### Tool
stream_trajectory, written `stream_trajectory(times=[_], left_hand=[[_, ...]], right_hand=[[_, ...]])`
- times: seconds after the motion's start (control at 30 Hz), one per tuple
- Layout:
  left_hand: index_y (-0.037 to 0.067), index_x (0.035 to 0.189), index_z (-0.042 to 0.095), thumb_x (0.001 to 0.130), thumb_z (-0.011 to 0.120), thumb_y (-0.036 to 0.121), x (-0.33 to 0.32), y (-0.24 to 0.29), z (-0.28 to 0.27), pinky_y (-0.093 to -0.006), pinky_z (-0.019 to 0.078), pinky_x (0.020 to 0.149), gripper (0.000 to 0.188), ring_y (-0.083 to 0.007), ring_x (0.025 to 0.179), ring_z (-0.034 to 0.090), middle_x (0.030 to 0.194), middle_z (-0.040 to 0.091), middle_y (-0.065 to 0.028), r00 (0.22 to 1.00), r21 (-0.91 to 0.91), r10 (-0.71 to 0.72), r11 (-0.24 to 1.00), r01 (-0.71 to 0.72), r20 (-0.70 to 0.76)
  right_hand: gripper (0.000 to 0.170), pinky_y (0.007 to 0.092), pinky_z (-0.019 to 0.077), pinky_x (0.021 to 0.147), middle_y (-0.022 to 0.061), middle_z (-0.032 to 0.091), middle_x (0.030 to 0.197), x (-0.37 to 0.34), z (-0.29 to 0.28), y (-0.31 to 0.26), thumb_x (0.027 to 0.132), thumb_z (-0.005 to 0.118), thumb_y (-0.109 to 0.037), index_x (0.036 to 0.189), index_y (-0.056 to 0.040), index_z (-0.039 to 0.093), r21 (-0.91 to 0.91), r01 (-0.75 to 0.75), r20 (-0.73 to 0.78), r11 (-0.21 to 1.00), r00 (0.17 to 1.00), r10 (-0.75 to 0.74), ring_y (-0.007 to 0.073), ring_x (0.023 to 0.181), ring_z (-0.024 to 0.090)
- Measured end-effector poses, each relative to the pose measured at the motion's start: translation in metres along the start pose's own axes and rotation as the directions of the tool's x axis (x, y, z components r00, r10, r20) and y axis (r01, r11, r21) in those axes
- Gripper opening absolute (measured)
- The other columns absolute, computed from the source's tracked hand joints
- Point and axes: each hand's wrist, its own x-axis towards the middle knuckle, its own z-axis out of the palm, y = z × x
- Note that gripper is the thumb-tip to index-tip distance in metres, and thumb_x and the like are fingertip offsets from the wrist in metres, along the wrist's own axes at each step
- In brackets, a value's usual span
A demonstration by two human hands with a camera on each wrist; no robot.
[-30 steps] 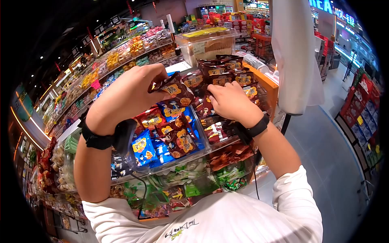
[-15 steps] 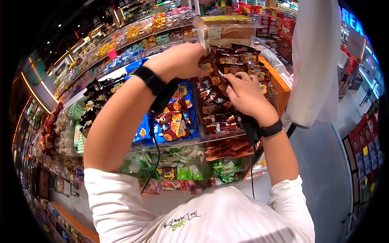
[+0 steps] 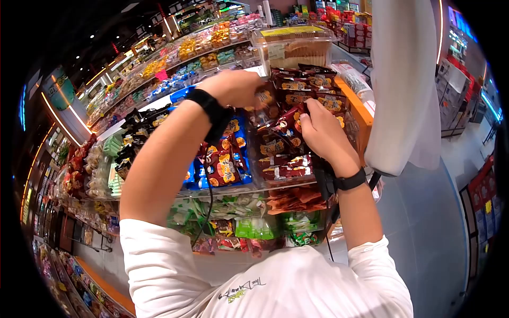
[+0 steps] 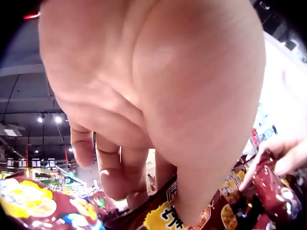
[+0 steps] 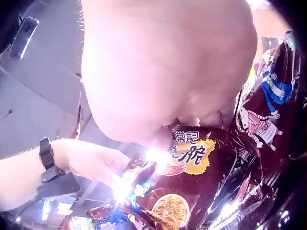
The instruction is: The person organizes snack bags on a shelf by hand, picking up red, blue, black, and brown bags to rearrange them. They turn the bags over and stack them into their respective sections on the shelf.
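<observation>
In the head view my left hand [image 3: 236,89] reaches over the far left side of a bin of brown snack packets [image 3: 286,146]. Its thumb and fingers pinch a brown snack packet [image 4: 160,218], seen close up in the left wrist view. My right hand [image 3: 324,132] is at the right of the same bin. It pinches the top edge of another brown snack packet [image 5: 192,187], which has a yellow label and a noodle picture. This packet stands tilted among the others, its lower part partly hidden.
Left of the brown packets is a bin of blue packets [image 3: 244,172] with brown ones on top. A clear lidded box [image 3: 294,50] stands behind. An orange wooden edge [image 3: 358,108] and a hanging roll of plastic bags [image 3: 397,95] are on the right. Green packets [image 3: 252,228] lie lower in front.
My left hand has moved right with its packet, from above the blue packets to the brown ones. My right hand has pulled up a packet that now tilts beneath its fingers. The head view has shifted.
</observation>
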Motion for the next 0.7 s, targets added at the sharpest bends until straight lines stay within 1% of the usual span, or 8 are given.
stream_trajectory(times=[0.1, 0.13, 0.23, 0.27, 0.37, 0.5, 0.63, 0.7], left_hand=[[0.004, 0.121, 0.077, 0.089, 0.087, 0.043, 0.017, 0.013, 0.014, -0.0529, 0.0592, 0.095, 0.051, -0.0449, 0.109, 0.075, 0.111, 0.079, -0.023, 0.997, 0.065, 0.038, 0.997, -0.042, 0.063], [0.003, 0.119, 0.077, 0.088, 0.088, 0.039, 0.023, 0.018, 0.017, -0.0524, 0.0605, 0.092, 0.049, -0.0437, 0.107, 0.076, 0.109, 0.08, -0.0225, 0.997, 0.127, 0.007, 0.992, -0.017, 0.08], [0.0, 0.104, 0.083, 0.087, 0.083, 0.025, 0.034, 0.021, 0.023, -0.0477, 0.0646, 0.082, 0.03, -0.0383, 0.095, 0.08, 0.096, 0.082, -0.0168, 0.999, 0.224, 0.025, 0.974, -0.03, 0.027], [0.002, 0.105, 0.083, 0.087, 0.08, 0.02, 0.038, 0.021, 0.022, -0.0475, 0.0647, 0.081, 0.025, -0.0373, 0.095, 0.08, 0.098, 0.083, -0.0165, 0.997, 0.157, -0.003, 0.988, -0.008, 0.073], [0.003, 0.103, 0.084, 0.089, 0.078, 0.017, 0.039, 0.028, 0.024, -0.0475, 0.0648, 0.08, 0.021, -0.0369, 0.095, 0.08, 0.098, 0.082, -0.0166, 0.999, 0.197, 0.027, 0.98, -0.018, -0.041], [0.004, 0.093, 0.082, 0.085, 0.082, 0.018, 0.038, 0.027, 0.045, -0.0485, 0.0644, 0.079, 0.017, -0.0357, 0.093, 0.081, 0.094, 0.082, -0.0148, 0.934, 0.178, 0.123, 0.982, -0.066, -0.335], [0.004, 0.09, 0.074, 0.086, 0.078, 0.013, 0.017, 0.039, 0.029, -0.0455, 0.063, 0.075, 0.011, -0.0373, 0.094, 0.079, 0.093, 0.08, -0.017, 0.992, 0.301, 0.016, 0.953, 0.023, -0.128], [0.007, 0.088, 0.073, 0.085, 0.08, 0.017, 0.015, 0.031, 0.03, -0.0476, 0.0619, 0.077, 0.013, -0.0373, 0.092, 0.078, 0.089, 0.078, -0.0147, 0.981, 0.241, 0.035, 0.971, 0.012, -0.189]], right_hand=[[0.024, 0.0612, 0.0497, 0.092, 0.0292, 0.06, 0.127, -0.001, 0.005, 0.006, 0.107, 0.049, -0.018, 0.116, 0.0029, 0.053, 0.011, 0.083, -0.074, 0.997, 0.994, -0.082, 0.0556, 0.107, 0.063], [0.024, 0.0607, 0.0502, 0.093, 0.0288, 0.057, 0.131, -0.001, 0.003, 0.007, 0.107, 0.05, -0.018, 0.118, 0.0031, 0.052, -0.001, 0.075, -0.033, 0.997, 0.997, -0.075, 0.056, 0.107, 0.062], [0.024, 0.0605, 0.0504, 0.094, 0.0288, 0.057, 0.131, -0.001, 0.004, 0.008, 0.107, 0.051, -0.017, 0.12, 0.0033, 0.051, -0.008, 0.099, -0.023, 0.995, 0.995, -0.099, 0.0564, 0.108, 0.062], [0.024, 0.0606, 0.0504, 0.095, 0.029, 0.056, 0.132, -0.001, 0.004, 0.01, 0.107, 0.051, -0.017, 0.12, 0.0035, 0.051, -0.007, 0.115, -0.027, 0.993, 0.993, -0.115, 0.0565, 0.109, 0.062], [0.024, 0.0608, 0.0506, 0.095, 0.0295, 0.055, 0.132, -0.003, 0.007, 0.014, 0.107, 0.052, -0.016, 0.121, 0.004, 0.05, -0.002, 0.147, -0.041, 0.989, 0.988, -0.147, 0.0568, 0.11, 0.062], [0.023, 0.0615, 0.0506, 0.094, 0.0301, 0.055, 0.13, -0.004, 0.008, 0.015, 0.108, 0.052, -0.015, 0.12, 0.0042, 0.049, -0.005, 0.144, -0.042, 0.99, 0.989, -0.144, 0.0569, 0.109, 0.062], [0.021, 0.0612, 0.0505, 0.093, 0.0291, 0.057, 0.128, -0.004, 0.009, 0.012, 0.108, 0.053, -0.015, 0.119, 0.003, 0.05, -0.029, 0.141, -0.03, 0.99, 0.989, -0.142, 0.0558, 0.109, 0.062], [0.021, 0.0608, 0.0504, 0.093, 0.0287, 0.057, 0.127, -0.003, 0.007, 0.01, 0.108, 0.053, -0.015, 0.119, 0.0023, 0.05, -0.042, 0.15, -0.013, 0.988, 0.989, -0.15, 0.0552, 0.109, 0.063]])
